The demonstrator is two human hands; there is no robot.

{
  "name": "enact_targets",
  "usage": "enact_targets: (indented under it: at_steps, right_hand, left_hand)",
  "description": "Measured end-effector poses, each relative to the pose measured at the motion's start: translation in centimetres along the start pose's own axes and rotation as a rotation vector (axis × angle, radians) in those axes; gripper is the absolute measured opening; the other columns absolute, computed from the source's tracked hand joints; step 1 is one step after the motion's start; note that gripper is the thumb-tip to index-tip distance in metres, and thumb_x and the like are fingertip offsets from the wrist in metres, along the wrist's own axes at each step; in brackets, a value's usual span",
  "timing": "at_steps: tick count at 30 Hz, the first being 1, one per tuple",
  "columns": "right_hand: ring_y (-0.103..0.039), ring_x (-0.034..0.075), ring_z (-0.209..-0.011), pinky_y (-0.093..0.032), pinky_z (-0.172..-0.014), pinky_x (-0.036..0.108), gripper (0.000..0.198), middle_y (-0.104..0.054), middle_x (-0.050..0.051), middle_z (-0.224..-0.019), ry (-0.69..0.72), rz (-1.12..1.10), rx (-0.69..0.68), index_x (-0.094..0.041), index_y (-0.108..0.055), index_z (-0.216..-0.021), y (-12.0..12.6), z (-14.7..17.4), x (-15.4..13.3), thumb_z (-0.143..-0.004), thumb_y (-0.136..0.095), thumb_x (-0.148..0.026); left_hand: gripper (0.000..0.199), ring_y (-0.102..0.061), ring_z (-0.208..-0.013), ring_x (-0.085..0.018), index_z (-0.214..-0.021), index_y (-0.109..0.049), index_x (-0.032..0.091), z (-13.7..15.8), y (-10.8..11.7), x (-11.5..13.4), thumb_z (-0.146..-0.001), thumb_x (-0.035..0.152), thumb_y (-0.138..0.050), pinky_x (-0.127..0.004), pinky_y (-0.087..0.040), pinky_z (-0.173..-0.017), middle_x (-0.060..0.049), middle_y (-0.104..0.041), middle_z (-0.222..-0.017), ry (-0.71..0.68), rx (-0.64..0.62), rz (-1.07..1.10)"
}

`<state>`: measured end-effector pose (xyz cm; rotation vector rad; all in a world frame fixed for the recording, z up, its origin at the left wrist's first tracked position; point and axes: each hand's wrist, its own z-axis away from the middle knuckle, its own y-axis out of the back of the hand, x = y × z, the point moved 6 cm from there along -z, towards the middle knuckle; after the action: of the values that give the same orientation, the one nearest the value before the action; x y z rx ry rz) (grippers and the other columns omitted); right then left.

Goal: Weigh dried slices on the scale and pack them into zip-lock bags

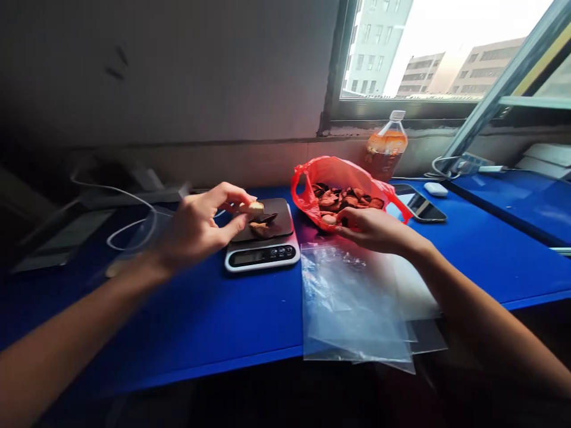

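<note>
My left hand (207,217) is above the kitchen scale (263,252), pinching a pale dried slice (252,207) between thumb and fingers. On the scale's dark plate lie a few dried slices (263,228) with dark edges. The scale's display looks dark, and I cannot read it. To the right stands an open red plastic bag (307,208) filled with brown dried slices (343,199). My right hand (366,226) reaches over its near rim, with fingers closed among the slices. What those fingertips hold is partly hidden.
Clear zip bags (352,303) lie in front of the red bag and overhang the blue table's (191,339) front edge. Behind stands a drink bottle (387,145). A phone (423,207) and a white earphone case (436,189) lie rightward. A white cable (129,229) loops at left.
</note>
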<state>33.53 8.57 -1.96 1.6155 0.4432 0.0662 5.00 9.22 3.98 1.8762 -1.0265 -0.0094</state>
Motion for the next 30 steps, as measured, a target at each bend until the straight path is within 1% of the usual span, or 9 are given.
enact_targets:
  at_steps: [2, 4, 6, 9, 14, 17, 21, 26, 30]
  right_hand:
    - [-0.06, 0.016, -0.073, -0.036, -0.062, 0.027, 0.04, -0.071, 0.009, -0.089, 0.021, -0.036, -0.032, -0.018, -0.064, -0.092, -0.5, -0.3, 0.3, -0.101, -0.046, -0.052]
    - [-0.059, 0.015, -0.071, -0.038, -0.063, 0.027, 0.04, -0.07, 0.008, -0.088, 0.028, -0.081, -0.05, -0.017, -0.063, -0.092, -0.7, -0.4, 0.5, -0.101, -0.046, -0.052]
    - [-0.06, 0.015, -0.073, -0.039, -0.063, 0.027, 0.039, -0.071, 0.009, -0.091, 0.026, -0.112, -0.051, -0.016, -0.064, -0.098, -0.7, -0.4, 0.7, -0.101, -0.046, -0.05]
    - [-0.062, 0.016, -0.074, -0.041, -0.064, 0.027, 0.039, -0.071, 0.009, -0.093, 0.023, -0.12, -0.055, -0.015, -0.066, -0.111, -0.6, -0.2, 0.8, -0.101, -0.047, -0.049]
    - [-0.068, 0.021, -0.085, -0.049, -0.072, 0.03, 0.043, -0.074, 0.011, -0.103, 0.053, -0.132, -0.013, -0.018, -0.066, -0.11, -0.7, 0.2, 0.9, -0.099, -0.048, -0.055]
    - [-0.069, 0.022, -0.084, -0.05, -0.07, 0.032, 0.045, -0.075, 0.01, -0.101, 0.073, -0.118, 0.013, -0.019, -0.067, -0.113, -0.7, 0.3, 0.9, -0.098, -0.047, -0.056]
    - [-0.069, 0.022, -0.082, -0.05, -0.068, 0.031, 0.042, -0.075, 0.009, -0.1, 0.094, -0.103, -0.008, -0.02, -0.066, -0.112, -0.8, 0.4, 0.7, -0.099, -0.047, -0.055]
    - [-0.07, 0.021, -0.087, -0.052, -0.073, 0.032, 0.039, -0.075, 0.011, -0.105, 0.099, -0.09, -0.012, -0.018, -0.065, -0.112, -0.8, 0.4, 1.1, -0.1, -0.048, -0.051]
    - [-0.071, 0.021, -0.084, -0.053, -0.069, 0.032, 0.037, -0.076, 0.01, -0.103, 0.14, -0.12, 0.047, -0.02, -0.067, -0.113, 0.7, 0.3, 0.2, -0.1, -0.049, -0.05]
  left_hand:
    - [0.025, -0.075, -0.098, -0.024, -0.104, -0.067, 0.023, 1.7, 0.4, -2.1, -0.085, 0.04, -0.065, -0.035, -0.059, -0.094, -0.004, -0.078, -0.111, 0.094, 0.008, 0.0]
    - [0.025, -0.076, -0.096, -0.024, -0.101, -0.066, 0.022, 2.6, 0.3, -4.1, -0.084, 0.041, -0.067, -0.036, -0.06, -0.093, -0.005, -0.08, -0.107, 0.17, 0.02, 0.036]
    - [0.025, -0.077, -0.097, -0.025, -0.096, -0.062, 0.022, 2.9, 0.2, -5.6, -0.082, 0.042, -0.069, -0.038, -0.06, -0.093, -0.007, -0.08, -0.106, 0.216, 0.051, 0.106]
    - [0.024, -0.076, -0.103, -0.027, -0.091, -0.055, 0.024, 3.1, -0.2, -6.7, -0.08, 0.041, -0.069, -0.042, -0.059, -0.097, -0.01, -0.08, -0.109, 0.242, 0.098, 0.162]
    - [0.026, -0.077, -0.097, -0.029, -0.099, -0.066, 0.024, 3.6, -1.2, -6.9, -0.083, 0.045, -0.067, -0.044, -0.06, -0.093, -0.007, -0.081, -0.107, 0.175, 0.101, 0.064]
    - [0.023, -0.078, -0.096, -0.029, -0.096, -0.071, 0.024, 3.8, -1.7, -6.8, -0.087, 0.043, -0.064, -0.043, -0.061, -0.089, -0.006, -0.081, -0.109, 0.131, 0.129, 0.004]
    - [0.019, -0.076, -0.104, -0.029, -0.098, -0.071, 0.023, 3.8, -2.2, -6.3, -0.087, 0.037, -0.065, -0.042, -0.06, -0.093, -0.007, -0.079, -0.117, 0.08, 0.099, 0.015]
    - [0.021, -0.074, -0.107, -0.028, -0.098, -0.071, 0.021, 3.9, -1.8, -5.1, -0.088, 0.038, -0.065, -0.042, -0.056, -0.098, -0.009, -0.078, -0.115, -0.02, 0.106, -0.01]
    - [0.021, -0.071, -0.103, -0.026, -0.101, -0.069, 0.021, 4.1, -1.6, -4.7, -0.09, 0.038, -0.063, -0.041, -0.055, -0.095, -0.008, -0.077, -0.107, -0.078, 0.098, -0.045]
